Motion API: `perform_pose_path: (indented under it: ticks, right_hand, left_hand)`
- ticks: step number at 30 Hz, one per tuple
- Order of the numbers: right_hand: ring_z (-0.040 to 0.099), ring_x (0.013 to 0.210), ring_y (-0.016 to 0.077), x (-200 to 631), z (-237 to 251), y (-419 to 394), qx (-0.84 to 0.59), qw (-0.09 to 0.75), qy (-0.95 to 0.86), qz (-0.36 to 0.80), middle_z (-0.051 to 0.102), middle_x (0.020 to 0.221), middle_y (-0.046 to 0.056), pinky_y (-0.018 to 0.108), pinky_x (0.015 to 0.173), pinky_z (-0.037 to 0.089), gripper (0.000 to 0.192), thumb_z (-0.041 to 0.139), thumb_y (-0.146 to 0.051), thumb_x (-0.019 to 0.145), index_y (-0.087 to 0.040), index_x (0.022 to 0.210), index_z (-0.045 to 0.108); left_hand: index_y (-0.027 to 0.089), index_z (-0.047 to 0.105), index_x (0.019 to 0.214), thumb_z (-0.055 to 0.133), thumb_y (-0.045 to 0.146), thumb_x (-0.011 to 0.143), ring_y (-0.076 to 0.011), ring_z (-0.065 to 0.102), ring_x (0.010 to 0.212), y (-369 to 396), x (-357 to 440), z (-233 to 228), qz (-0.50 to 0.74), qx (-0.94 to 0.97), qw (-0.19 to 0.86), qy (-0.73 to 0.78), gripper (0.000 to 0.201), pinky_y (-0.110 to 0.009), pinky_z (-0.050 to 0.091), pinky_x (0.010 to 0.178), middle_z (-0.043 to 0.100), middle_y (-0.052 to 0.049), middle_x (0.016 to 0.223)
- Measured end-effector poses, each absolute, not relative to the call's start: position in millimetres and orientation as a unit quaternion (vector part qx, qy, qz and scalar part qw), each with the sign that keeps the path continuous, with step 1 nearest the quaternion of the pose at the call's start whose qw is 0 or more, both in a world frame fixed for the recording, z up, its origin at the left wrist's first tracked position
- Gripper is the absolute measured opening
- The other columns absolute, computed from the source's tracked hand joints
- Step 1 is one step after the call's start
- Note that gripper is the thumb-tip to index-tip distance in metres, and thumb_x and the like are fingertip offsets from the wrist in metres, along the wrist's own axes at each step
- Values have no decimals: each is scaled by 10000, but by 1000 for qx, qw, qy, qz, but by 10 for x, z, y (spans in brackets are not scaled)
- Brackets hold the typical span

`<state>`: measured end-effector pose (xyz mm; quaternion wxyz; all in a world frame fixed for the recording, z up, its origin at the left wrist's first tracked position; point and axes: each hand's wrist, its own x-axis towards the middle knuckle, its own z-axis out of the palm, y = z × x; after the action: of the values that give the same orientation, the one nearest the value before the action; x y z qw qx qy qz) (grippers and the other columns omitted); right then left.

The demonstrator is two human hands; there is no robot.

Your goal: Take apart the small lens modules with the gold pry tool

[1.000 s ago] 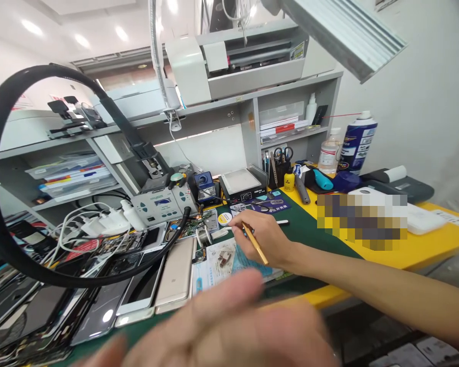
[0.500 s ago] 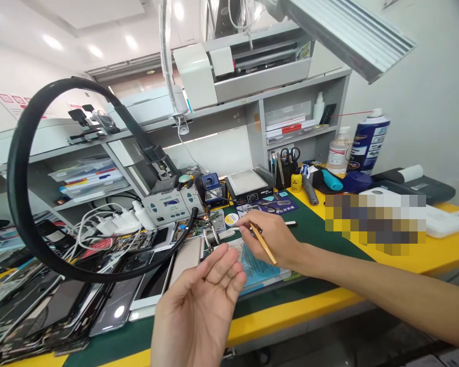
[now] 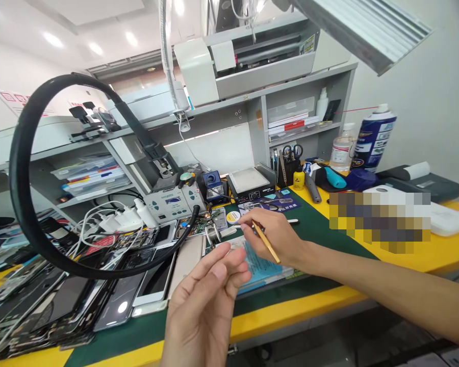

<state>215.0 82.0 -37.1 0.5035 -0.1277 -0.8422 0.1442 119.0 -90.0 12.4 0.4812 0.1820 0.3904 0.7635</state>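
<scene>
- Right hand (image 3: 275, 237): forearm enters from the lower right and runs across the yellow front edge of the tabletop (image 3: 290, 313); fingers pinched around a thin gold-coloured tool (image 3: 265, 242); the tool slants down toward the wrist, its upper end hidden in the fingertips.
- The tool and right hand sit over a blue-and-white printed sheet (image 3: 258, 267) lying on the green mat (image 3: 321, 234); whether the tool tip touches the sheet cannot be told.
- Left hand (image 3: 206, 300): raised in the near foreground, palm turned toward the camera, fingers loosely curled, thumb close to the fingertips; whether anything is held between them cannot be told.
- A small circuit board (image 3: 202, 224) lies just beyond the sheet, near the right fingertips.
- Left of the hands: a row of phones (image 3: 153, 283) packed side by side; a black looped hose (image 3: 23, 168) arches above them.
- Right of the right hand: bare green mat, then yellow tabletop; a blue spray can (image 3: 375, 137) stands well apart at the back.
</scene>
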Motion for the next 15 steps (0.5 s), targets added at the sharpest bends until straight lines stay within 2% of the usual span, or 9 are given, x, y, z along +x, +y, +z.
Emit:
perform_pose_path:
  ticks: [6,10,15]
  right_hand:
    - [660,732,197,2157,-364,796,-131,500,-843,145,710,808,56,304,682,507,149,566,-115,866,-156,967,668]
    - [662,736,203,2166,-373,795,-137,499,-843,148,715,819,64,314,686,512,153,569,-122,867,-152,972,677]
    - [664,736,207,2170,-369,795,-140,495,-845,148,715,812,68,324,693,517,153,569,-127,868,-141,966,685]
  left_hand:
    - [124,795,993,922,157,620,-183,748,702,-878,1195,82,766,209,436,423,395,-285,649,715,783,-81,847]
    - [106,796,897,953,202,577,-157,716,586,-836,1200,76,759,194,431,448,370,-291,659,663,763,-60,748]
    - [91,795,869,947,202,584,-134,687,580,-791,1250,92,768,161,419,456,342,-303,675,645,783,-85,757]
